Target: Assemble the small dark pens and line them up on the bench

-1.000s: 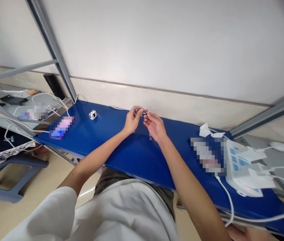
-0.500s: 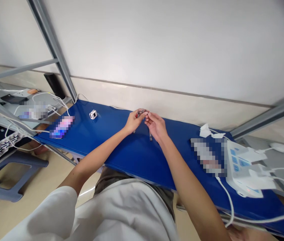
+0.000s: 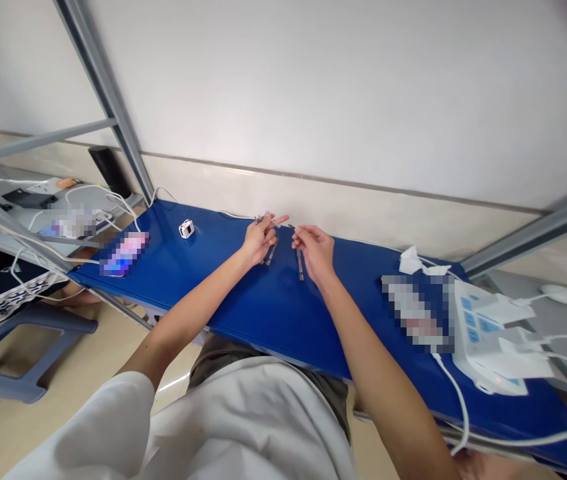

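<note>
A shared room, perhaps a dormitory, is suggested: a narrow blue desk (image 3: 253,307) is set against a pale wall (image 3: 323,87) beside a grey metal frame (image 3: 107,100), another person (image 3: 8,283) is seen near a plastic stool (image 3: 71,320), and chargers (image 3: 528,363) are plugged into a power strip (image 3: 468,353).

Glossy blue table (image 3: 243,313), smooth white plastic power strip (image 3: 474,359), crumpled matt paper (image 3: 409,261), painted metal frame (image 3: 91,67), matt cloth shirt (image 3: 248,427)

The blue desk (image 3: 243,300) is viewed from close above by a head-worn camera, tilted downward and facing the wall (image 3: 313,100).
</note>
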`<state>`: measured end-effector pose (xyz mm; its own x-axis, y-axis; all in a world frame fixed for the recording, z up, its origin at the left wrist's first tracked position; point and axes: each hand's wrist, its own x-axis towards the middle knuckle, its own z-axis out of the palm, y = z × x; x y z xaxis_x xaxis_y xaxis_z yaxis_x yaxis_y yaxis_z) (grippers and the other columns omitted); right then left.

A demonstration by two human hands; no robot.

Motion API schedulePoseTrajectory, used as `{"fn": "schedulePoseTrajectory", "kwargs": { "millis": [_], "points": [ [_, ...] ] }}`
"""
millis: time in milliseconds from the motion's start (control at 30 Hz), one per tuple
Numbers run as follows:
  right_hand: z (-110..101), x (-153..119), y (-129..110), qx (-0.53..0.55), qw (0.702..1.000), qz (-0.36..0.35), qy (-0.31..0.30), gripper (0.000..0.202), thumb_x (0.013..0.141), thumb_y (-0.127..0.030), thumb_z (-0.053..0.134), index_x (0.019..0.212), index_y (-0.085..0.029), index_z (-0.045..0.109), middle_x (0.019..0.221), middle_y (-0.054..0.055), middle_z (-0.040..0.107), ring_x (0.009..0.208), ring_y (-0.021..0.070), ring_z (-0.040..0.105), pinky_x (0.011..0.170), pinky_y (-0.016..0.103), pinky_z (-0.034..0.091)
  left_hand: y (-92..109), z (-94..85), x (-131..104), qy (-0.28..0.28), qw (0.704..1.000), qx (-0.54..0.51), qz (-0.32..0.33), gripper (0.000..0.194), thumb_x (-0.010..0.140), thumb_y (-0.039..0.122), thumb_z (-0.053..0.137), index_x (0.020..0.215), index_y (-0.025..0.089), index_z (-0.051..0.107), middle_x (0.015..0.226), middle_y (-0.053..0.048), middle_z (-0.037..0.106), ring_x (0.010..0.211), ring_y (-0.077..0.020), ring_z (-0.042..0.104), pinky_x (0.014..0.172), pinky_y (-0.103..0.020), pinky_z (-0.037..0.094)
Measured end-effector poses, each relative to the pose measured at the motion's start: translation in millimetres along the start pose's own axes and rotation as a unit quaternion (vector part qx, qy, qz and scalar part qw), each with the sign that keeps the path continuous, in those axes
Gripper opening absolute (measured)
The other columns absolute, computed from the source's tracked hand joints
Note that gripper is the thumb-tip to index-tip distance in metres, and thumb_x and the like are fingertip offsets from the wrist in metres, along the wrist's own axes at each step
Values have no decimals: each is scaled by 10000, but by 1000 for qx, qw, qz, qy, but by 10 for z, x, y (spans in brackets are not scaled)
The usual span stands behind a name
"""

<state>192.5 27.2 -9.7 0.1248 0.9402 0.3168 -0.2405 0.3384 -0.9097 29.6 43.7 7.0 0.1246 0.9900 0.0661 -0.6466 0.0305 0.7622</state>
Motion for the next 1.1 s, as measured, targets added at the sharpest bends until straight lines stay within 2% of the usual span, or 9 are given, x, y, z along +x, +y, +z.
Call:
{"fn": "schedulePoseTrajectory", "kwargs": {
  "millis": [267,333,400,467,533,600,733,933,1100],
  "points": [
    [-7,-44,65,-108,993,-54,-14,251,884,-482,905,929,-247,831,796,27,792,609,145,640,620,310,571,-39,71,-62,-15,1000,-13,-21,422,1030,560,775,934,186,605,1397,-226,784,486,-29,183,404,-218,238],
    [2,-53,65,-115,991,-61,-26,267,895,-499,903,965,-250,838,828,34,805,647,157,672,645,316,591,-55,85,-65,-18,999,-18,-21,444,1011,586,794,932,182,627,1233,-198,837,475,-27,182,392,-219,228],
    [16,-65,62,-122,989,-76,-38,296,904,-522,898,1013,-254,839,900,47,824,724,180,720,681,328,618,-72,87,-57,-18,999,-33,-37,469,993,610,811,926,174,652,932,-116,831,454,-24,175,387,-213,216],
    [29,-76,58,-134,985,-100,-41,329,904,-539,897,1058,-254,836,992,62,838,820,210,761,727,350,645,-88,81,-44,-22,996,-56,-64,465,975,590,844,916,164,669,636,13,654,428,-22,178,393,-200,207],
    [34,-82,54,-162,977,-131,-37,355,895,-539,905,1092,-252,834,1057,72,839,901,236,779,785,379,661,-97,74,-37,-32,993,-75,-88,435,954,529,887,905,152,675,530,95,460,407,-18,187,401,-190,196],
    [30,-85,51,-196,967,-156,-35,355,905,-538,894,1107,-252,833,1084,75,835,942,251,783,826,397,663,-96,76,-42,-46,990,-81,-106,403,940,471,913,906,144,681,525,118,395,395,-12,198,405,-186,186],
    [21,-84,51,-228,957,-178,-35,337,966,-559,821,1115,-256,824,1120,85,829,978,267,785,867,422,663,-68,106,-78,-65,988,-66,-123,359,958,451,895,946,142,712,549,111,411,387,-12,203,403,-184,187],
    [-5,-45,3,-208,961,-177,48,414,969,-635,796,1075,-239,745,1031,91,791,969,268,761,846,417,645,-59,102,-80,-40,990,-56,-126,344,1013,466,831,1006,141,716,789,-19,697,424,-6,216,394,-183,216],
    [-28,-20,-52,-194,957,-203,67,417,1035,-662,718,1068,-262,603,1120,108,796,1057,268,772,915,433,634,-36,15,-10,-13,987,-103,-123,361,1014,467,831,1000,149,660,723,59,526,436,-11,236,397,-174,216]
  ]
}}
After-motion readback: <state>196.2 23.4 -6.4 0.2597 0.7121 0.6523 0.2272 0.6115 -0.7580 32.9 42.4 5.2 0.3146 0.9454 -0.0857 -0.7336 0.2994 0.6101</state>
